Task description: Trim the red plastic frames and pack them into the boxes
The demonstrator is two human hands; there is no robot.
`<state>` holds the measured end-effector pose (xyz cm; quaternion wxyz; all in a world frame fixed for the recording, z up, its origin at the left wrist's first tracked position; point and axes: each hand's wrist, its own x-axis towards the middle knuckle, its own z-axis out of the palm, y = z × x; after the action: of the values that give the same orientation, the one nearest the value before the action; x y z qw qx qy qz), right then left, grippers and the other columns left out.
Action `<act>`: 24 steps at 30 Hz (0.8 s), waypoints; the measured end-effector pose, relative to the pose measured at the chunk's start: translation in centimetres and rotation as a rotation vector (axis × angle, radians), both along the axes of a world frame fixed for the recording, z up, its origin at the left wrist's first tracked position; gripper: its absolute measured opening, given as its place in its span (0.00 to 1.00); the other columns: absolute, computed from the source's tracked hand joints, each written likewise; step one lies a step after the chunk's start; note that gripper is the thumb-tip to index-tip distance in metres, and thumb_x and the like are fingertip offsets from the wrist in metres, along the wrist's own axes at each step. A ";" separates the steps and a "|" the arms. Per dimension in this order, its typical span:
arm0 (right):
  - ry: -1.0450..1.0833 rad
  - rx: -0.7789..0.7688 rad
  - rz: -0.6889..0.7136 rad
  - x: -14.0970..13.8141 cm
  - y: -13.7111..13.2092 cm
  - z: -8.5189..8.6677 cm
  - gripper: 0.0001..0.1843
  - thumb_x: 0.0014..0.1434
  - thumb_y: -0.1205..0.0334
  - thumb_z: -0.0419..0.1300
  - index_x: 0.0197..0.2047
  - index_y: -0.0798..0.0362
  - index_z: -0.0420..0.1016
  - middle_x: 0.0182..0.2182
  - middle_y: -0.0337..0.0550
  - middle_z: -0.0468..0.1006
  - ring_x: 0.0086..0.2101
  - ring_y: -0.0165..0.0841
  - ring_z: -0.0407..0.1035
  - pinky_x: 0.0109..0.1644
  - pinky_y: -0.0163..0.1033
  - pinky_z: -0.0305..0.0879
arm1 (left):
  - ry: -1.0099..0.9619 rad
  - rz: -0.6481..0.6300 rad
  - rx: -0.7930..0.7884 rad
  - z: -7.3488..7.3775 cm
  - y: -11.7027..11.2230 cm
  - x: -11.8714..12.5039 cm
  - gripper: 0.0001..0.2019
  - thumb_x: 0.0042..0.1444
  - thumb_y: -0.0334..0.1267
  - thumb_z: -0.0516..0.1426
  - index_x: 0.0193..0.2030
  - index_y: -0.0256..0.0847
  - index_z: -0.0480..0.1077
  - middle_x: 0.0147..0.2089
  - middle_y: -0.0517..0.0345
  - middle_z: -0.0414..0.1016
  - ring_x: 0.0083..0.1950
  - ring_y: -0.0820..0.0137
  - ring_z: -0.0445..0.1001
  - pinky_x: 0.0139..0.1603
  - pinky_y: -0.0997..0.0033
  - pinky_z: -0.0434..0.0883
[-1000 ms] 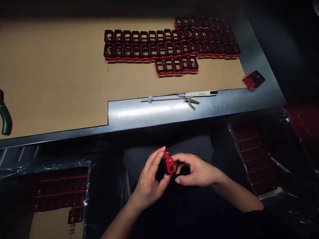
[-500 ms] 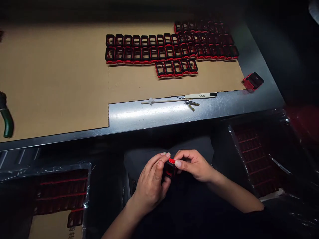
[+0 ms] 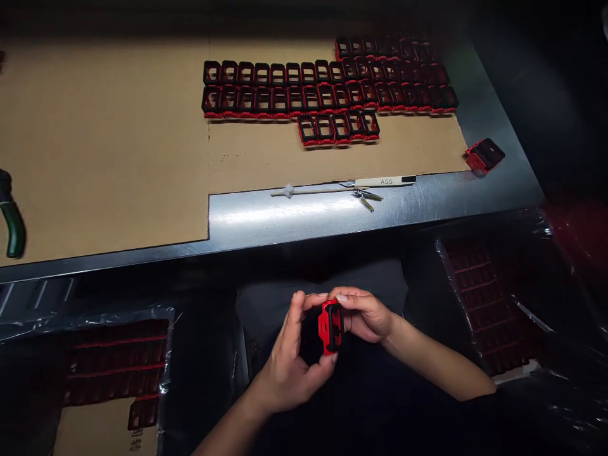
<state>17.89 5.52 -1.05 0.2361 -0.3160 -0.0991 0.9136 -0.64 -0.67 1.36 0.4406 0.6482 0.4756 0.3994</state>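
Note:
Below the table edge, over my lap, both hands hold one small red and black plastic frame. My left hand curls round it from the left, thumb under it and fingers on top. My right hand pinches its upper right side. Far back on the cardboard sheet stand three rows of the same red and black frames, set side by side. One more frame lies alone at the table's right edge.
A thin stick, a white label strip marked A55 and small metal pieces lie on the steel table. A green-handled tool is at far left. Plastic-wrapped trays of frames sit low left and right.
The frame has been turned in my hands so its red side faces up and stands upright. My right hand shifted from pinching its top to gripping its side; my left fingers opened wider.

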 end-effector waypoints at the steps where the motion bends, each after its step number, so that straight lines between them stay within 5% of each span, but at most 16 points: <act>1: -0.009 0.013 -0.006 0.0 0.1 0.1 0.20 0.53 0.48 0.71 0.35 0.57 0.75 0.27 0.39 0.78 0.25 0.30 0.75 0.26 0.32 0.74 | 0.032 0.000 0.010 0.0 0.1 -0.1 0.47 0.59 0.31 0.59 0.76 0.44 0.31 0.63 0.37 0.68 0.64 0.56 0.71 0.63 0.45 0.71; 8: -0.165 0.250 -0.103 -0.5 0.3 1.3 0.20 0.53 0.49 0.73 0.29 0.57 0.73 0.22 0.36 0.77 0.19 0.24 0.71 0.21 0.26 0.68 | 0.195 -0.002 0.191 -0.5 1.2 -0.2 0.46 0.59 0.33 0.60 0.76 0.39 0.36 0.62 0.37 0.71 0.62 0.57 0.72 0.60 0.47 0.73; 14: -0.104 0.058 -0.090 -0.8 0.1 0.9 0.23 0.52 0.46 0.73 0.29 0.57 0.70 0.20 0.35 0.76 0.17 0.25 0.70 0.18 0.27 0.68 | 0.154 0.035 0.240 -1.0 1.4 0.3 0.46 0.59 0.38 0.62 0.76 0.39 0.37 0.61 0.37 0.71 0.61 0.56 0.74 0.58 0.49 0.75; 24: 0.015 -0.041 -0.093 -0.9 -0.1 0.2 0.20 0.53 0.50 0.73 0.32 0.57 0.71 0.24 0.36 0.78 0.21 0.26 0.73 0.21 0.28 0.73 | 0.011 0.087 0.016 -1.2 0.5 0.0 0.45 0.58 0.38 0.62 0.76 0.44 0.39 0.63 0.38 0.69 0.62 0.55 0.73 0.62 0.46 0.72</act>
<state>16.95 5.37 -0.87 0.2727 -0.3180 -0.0638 0.9058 -0.62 -0.13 0.14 0.4148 0.6328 0.5025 0.4184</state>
